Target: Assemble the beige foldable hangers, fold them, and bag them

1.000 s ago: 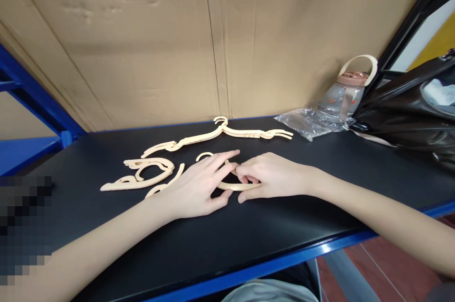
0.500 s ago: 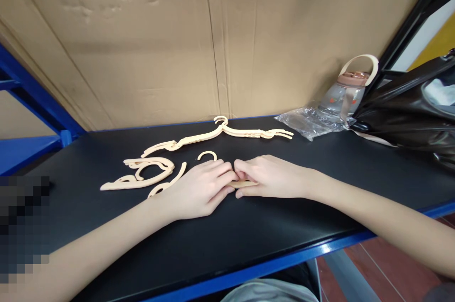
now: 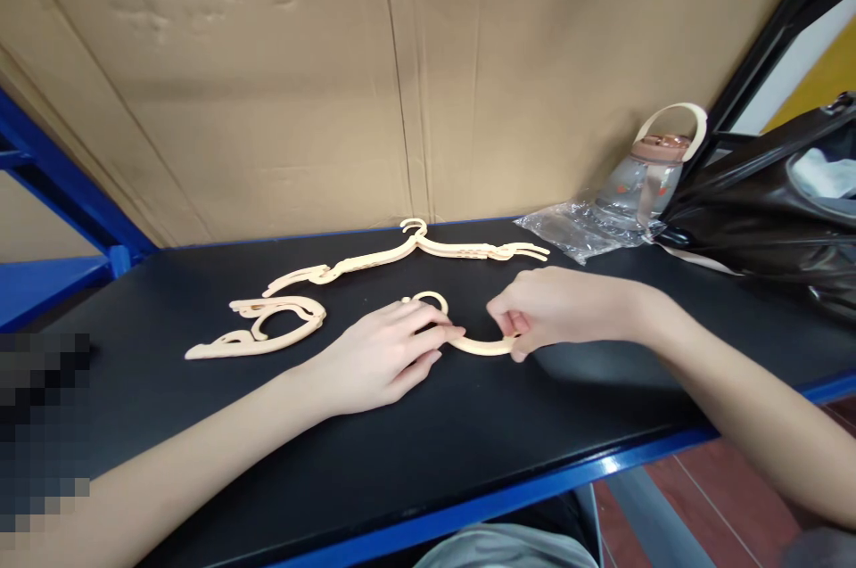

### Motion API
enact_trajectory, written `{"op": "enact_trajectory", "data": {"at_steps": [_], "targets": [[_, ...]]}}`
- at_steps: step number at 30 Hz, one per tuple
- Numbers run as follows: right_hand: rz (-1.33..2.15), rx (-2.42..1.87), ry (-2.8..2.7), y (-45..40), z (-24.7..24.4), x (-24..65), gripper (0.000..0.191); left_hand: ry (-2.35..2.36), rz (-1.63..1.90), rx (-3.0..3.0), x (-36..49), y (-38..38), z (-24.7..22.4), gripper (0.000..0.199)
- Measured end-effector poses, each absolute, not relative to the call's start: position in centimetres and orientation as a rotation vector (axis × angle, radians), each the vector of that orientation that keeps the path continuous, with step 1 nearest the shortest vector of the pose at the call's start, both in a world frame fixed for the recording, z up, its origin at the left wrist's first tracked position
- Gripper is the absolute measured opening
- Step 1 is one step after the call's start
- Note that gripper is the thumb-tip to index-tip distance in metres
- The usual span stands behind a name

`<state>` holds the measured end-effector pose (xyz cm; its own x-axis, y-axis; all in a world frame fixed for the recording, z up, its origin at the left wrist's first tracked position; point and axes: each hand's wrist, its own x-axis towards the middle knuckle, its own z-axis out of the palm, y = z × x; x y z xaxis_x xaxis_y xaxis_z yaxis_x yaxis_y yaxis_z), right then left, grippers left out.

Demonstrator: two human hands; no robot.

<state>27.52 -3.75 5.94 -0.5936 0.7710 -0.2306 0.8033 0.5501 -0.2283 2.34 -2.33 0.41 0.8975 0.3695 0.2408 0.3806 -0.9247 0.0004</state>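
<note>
Near the middle of the black table, a cream folding clothes hanger (image 3: 482,347) is partly covered by my hands. My left hand (image 3: 391,354) lies over its left part, fingers curved and closed on it, so that section is hidden. A small cream hook shows just beyond the fingers. My right hand (image 3: 545,314) pinches the right end of the curved arm between thumb and fingers. Left of my left hand rests a folded cream hanger (image 3: 287,341). Behind both hands lies an unfolded cream hanger (image 3: 378,260), its hook towards the cardboard.
A clear bottle (image 3: 646,180) with a pinkish lid stands at the back right, beside crumpled clear plastic (image 3: 575,229). A black bag (image 3: 762,193) leans at the right. Brown cardboard (image 3: 267,104) backs the table (image 3: 374,470), which has a blue front edge. A pixelated patch covers the left edge.
My right hand has moved right and up, apart from my left, exposing a curved hanger arm between them. The hanger's hook has shifted right; the part seen left of my left hand is out of sight.
</note>
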Motion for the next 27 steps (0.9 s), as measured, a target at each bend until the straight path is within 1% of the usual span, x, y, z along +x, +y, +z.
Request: {"op": "enact_trajectory", "data": {"at_steps": [4,6,8,9,12,14,17,20,24,27], "targets": [[-0.357,1.678,2.382,-3.0,6.5,29.4,0.016,-0.666,-0.389,-3.030,2.3,-2.2,0.4,0.038],[-0.336,1.713,2.397,-2.5,6.3,29.6,0.029,-0.689,-0.394,-3.045,2.3,-2.1,0.3,0.039],[-0.338,1.619,2.573,-2.1,5.6,29.1,0.043,-0.686,-0.394,-3.042,2.1,-1.9,0.2,0.042],[-0.330,1.542,2.686,-1.9,5.1,28.6,0.045,-0.683,-0.394,-3.034,2.1,-1.9,0.1,0.043],[-0.297,1.434,2.884,-1.6,3.4,26.8,0.044,-0.665,-0.387,-3.017,2.1,-1.8,-0.1,0.045],[-0.343,1.360,2.976,-1.6,2.5,25.9,0.035,-0.641,-0.404,-2.981,2.2,-1.8,0.0,0.043],[-0.348,1.262,3.047,-1.7,2.0,25.3,0.021,-0.671,-0.467,-2.781,2.4,-2.0,0.2,0.032],[-0.327,1.301,2.989,-1.8,2.4,25.5,0.014,-0.810,-0.407,-2.561,2.6,-2.2,0.4,0.024],[-0.403,1.424,2.862,-1.9,3.0,26.2,0.018,-1.099,-0.175,-2.498,2.6,-2.3,0.4,0.026],[-0.435,1.483,2.820,-2.0,3.2,26.5,0.024,-1.232,-0.094,-2.474,2.7,-2.4,0.4,0.032]]}}
